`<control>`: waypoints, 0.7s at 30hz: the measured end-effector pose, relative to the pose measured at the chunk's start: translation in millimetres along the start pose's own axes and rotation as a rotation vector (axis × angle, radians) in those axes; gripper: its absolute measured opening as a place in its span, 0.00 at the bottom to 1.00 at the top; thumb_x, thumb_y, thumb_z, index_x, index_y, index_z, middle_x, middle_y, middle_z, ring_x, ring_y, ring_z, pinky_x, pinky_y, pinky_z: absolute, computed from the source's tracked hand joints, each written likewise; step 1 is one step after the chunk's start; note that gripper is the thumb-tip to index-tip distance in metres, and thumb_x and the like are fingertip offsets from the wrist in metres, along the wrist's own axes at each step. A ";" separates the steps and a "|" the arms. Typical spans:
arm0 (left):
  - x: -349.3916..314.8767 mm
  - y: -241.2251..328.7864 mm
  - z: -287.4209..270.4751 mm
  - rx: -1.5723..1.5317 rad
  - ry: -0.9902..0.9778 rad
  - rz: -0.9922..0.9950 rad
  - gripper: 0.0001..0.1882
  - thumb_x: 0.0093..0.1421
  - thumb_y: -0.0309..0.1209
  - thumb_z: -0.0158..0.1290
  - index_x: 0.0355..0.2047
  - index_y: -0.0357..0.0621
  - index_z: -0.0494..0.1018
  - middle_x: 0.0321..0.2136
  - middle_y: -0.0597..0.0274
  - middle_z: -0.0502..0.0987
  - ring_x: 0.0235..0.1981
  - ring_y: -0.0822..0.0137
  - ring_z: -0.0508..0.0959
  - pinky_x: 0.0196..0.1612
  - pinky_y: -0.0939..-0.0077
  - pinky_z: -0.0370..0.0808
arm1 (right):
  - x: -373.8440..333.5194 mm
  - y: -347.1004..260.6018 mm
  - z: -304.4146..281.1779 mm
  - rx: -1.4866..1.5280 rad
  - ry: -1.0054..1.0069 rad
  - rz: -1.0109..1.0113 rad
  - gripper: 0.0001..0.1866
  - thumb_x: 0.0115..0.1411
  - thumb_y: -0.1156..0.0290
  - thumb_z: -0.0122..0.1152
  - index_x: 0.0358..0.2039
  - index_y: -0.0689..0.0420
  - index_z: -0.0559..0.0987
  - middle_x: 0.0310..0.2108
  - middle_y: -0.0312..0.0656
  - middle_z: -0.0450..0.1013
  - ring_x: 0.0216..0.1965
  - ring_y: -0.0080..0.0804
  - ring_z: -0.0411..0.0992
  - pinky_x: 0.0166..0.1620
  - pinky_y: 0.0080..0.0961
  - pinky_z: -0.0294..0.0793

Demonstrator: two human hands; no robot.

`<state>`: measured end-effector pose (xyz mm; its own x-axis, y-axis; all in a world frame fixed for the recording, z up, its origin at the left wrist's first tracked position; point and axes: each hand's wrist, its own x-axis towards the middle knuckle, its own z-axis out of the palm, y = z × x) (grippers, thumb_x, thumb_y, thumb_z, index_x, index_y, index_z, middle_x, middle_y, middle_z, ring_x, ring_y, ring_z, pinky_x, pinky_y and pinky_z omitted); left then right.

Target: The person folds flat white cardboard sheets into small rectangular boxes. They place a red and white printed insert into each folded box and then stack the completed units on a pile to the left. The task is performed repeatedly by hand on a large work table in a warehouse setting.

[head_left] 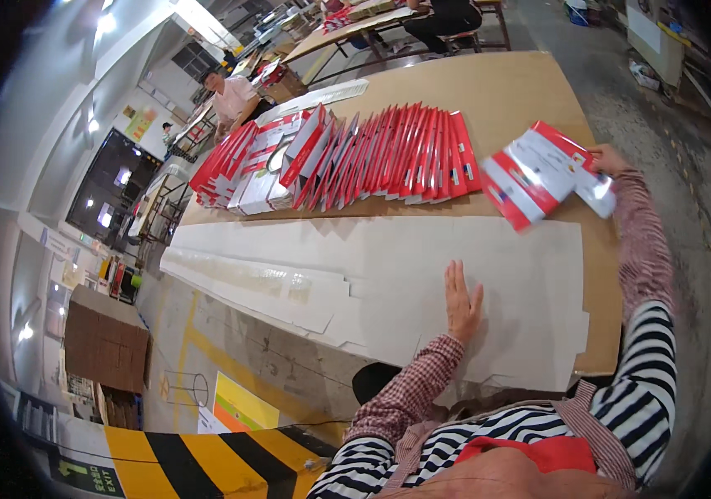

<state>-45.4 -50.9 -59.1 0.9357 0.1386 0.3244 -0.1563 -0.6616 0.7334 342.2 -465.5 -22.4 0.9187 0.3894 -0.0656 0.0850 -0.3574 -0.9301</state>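
My right hand grips the edge of a red-and-white printed card package, flat in shape and held tilted over the table's right side. A loose-looking white flap shows beside the fingers, slightly blurred. My left hand lies with fingers stretched out over a large white sheet on the table, holding nothing. Beyond it, a long row of similar red-and-white packages leans in overlapping order. At the row's left end, a bundled white-and-red stack sits among them.
Brown board covers the worktable. Layered sheets with clear tape lie along its left front. A person sits past the far left end, and another sits at a table behind. A brown carton stands at left.
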 end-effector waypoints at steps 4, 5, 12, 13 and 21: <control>12.3 15.2 9.5 -0.027 -0.043 0.071 0.34 0.67 0.40 0.47 0.67 0.37 0.52 0.66 0.40 0.55 0.68 0.42 0.53 0.69 0.51 0.48 | 134.0 9.0 107.8 -0.223 0.470 -0.117 0.24 0.48 0.70 0.68 0.49 0.57 0.81 0.35 0.47 0.81 0.35 0.35 0.78 0.41 0.34 0.77; -1.7 -14.0 -17.4 0.119 -0.049 -0.011 0.33 0.67 0.41 0.47 0.67 0.38 0.54 0.65 0.40 0.57 0.67 0.42 0.54 0.69 0.51 0.48 | 158.2 -31.8 241.4 -0.244 0.223 0.022 0.25 0.51 0.66 0.69 0.51 0.57 0.79 0.39 0.51 0.80 0.39 0.41 0.78 0.44 0.39 0.77; 2.2 -5.9 -5.2 0.192 -0.051 0.059 0.29 0.65 0.46 0.49 0.61 0.42 0.64 0.64 0.42 0.58 0.67 0.43 0.54 0.69 0.47 0.46 | 55.9 -84.1 277.7 -0.591 0.281 -0.295 0.28 0.57 0.65 0.61 0.58 0.58 0.70 0.59 0.55 0.66 0.61 0.54 0.61 0.62 0.47 0.62; 1.6 -4.7 -2.5 0.208 -0.054 0.053 0.30 0.65 0.47 0.49 0.61 0.42 0.64 0.65 0.41 0.58 0.67 0.43 0.54 0.69 0.47 0.46 | 9.3 -75.1 269.1 -0.524 0.196 -0.420 0.30 0.57 0.66 0.62 0.60 0.58 0.69 0.62 0.55 0.63 0.63 0.52 0.59 0.64 0.47 0.59; 10.1 33.0 46.0 0.219 -0.106 0.092 0.31 0.64 0.51 0.49 0.60 0.43 0.65 0.66 0.39 0.55 0.68 0.40 0.51 0.70 0.48 0.44 | -390.7 -98.6 220.0 -0.927 -0.568 -0.391 0.60 0.37 0.41 0.76 0.68 0.50 0.58 0.70 0.61 0.44 0.70 0.63 0.43 0.68 0.59 0.42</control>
<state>-26.6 -105.2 -59.1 0.9504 0.0002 0.3111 -0.1808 -0.8134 0.5529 -110.0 -395.6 15.4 0.4812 0.8526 -0.2037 0.7919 -0.5224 -0.3161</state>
